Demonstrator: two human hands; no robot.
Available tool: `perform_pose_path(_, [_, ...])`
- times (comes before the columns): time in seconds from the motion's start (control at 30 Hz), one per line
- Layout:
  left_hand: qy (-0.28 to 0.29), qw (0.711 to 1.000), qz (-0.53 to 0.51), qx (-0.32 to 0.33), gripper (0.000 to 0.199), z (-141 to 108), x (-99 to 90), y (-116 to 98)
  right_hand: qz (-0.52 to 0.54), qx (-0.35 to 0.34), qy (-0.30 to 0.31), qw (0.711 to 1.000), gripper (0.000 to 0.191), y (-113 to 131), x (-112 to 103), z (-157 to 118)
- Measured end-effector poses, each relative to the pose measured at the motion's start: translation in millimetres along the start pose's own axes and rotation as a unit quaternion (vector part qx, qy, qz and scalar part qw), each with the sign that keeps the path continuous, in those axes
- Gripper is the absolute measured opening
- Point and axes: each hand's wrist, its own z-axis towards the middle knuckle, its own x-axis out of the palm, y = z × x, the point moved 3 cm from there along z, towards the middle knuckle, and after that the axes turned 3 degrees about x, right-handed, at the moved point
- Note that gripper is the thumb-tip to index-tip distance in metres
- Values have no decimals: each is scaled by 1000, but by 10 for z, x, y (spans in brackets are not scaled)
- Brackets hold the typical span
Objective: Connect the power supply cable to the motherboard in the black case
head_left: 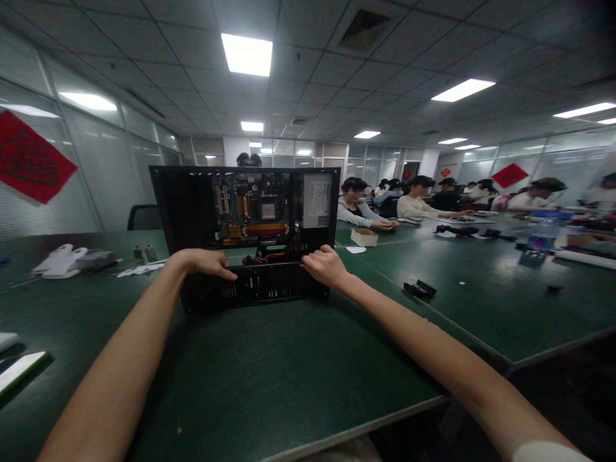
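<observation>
A black computer case (192,289) stands upright on the green table (289,359), its open side facing me. Inside it show a motherboard (245,205), a power supply (317,202) at the upper right and some loose cables (283,253). My left hand (209,262) grips the case's lower cross panel at the left, thumb in front and the other fingers mostly hidden behind. At the right end of that panel, my right hand (323,264) is closed on its upper edge, fingers curled.
White plastic bags (60,260) and a grey item lie at the left. To the right are a small box (364,237), black parts (419,289) and a clear bottle (543,231). Several people sit along the far tables. The table's front edge (366,427) is near me.
</observation>
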Motion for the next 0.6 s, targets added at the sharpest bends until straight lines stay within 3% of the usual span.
perform_pose_path(0.1, [-47, 998, -19, 38, 61, 20, -64, -37, -2, 0, 6, 1000, 26, -12, -22, 5])
perform_pose_path(0.23, [-130, 985, -16, 111, 50, 157, -128, -128, 0, 6, 17, 1000, 23, -15, -45, 10])
perform_pose_path(0.43, [-81, 986, -24, 147, 48, 484, -35, -14, -1, 9, 9, 1000, 19, 7, -61, 9])
perform_pose_path(0.6, [-95, 987, -15, 127, 42, 618, 2, 91, 7, 12, 18, 1000, 17, 19, -67, -2])
